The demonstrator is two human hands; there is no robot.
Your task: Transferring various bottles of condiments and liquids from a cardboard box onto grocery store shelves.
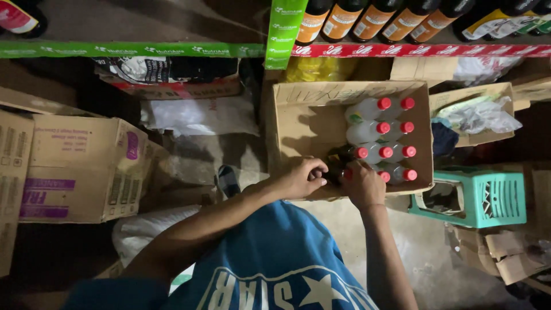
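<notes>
Down on the floor, both hands work at the near edge of the open cardboard box (298, 123). Left hand (303, 177) and right hand (360, 182) close on a dark bottle (336, 163); better lift straight, clear of the red-capped bottles (383, 138).

The room is dim, lit mainly from above. A bare concrete floor (201, 155) runs under a shelf (413, 50) whose edge carries green and red strips. Dark bottles with orange labels (373, 20) stand in a row on it. Closed cardboard cartons (80, 166) are stacked at the left, and a teal plastic stool (493, 198) lies on its side at the right, near crumpled plastic bags (482, 115).
</notes>
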